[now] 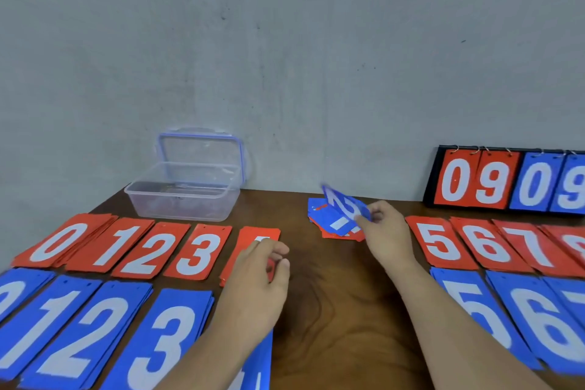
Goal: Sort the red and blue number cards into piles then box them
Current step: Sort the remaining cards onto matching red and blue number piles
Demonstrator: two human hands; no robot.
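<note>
Blue number piles (79, 323) are lying nearest along the front edge of the table (332, 294), with red number piles (139, 250) sitting in a row just behind. Left hand (258, 279) is hovering over the red 4 pile (250, 234) with fingers curling; whether they are gripping a card cannot be told. Right hand (384, 231) is pinching a tilted blue card (346, 204) between thumb and fingers above the mixed heap (332, 226) — the clear box (182, 203) is standing open at the back left, well apart.

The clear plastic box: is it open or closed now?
Open. The clear plastic box has no lid on it; its blue-rimmed lid stands upright just behind it. The inside looks empty.
</note>
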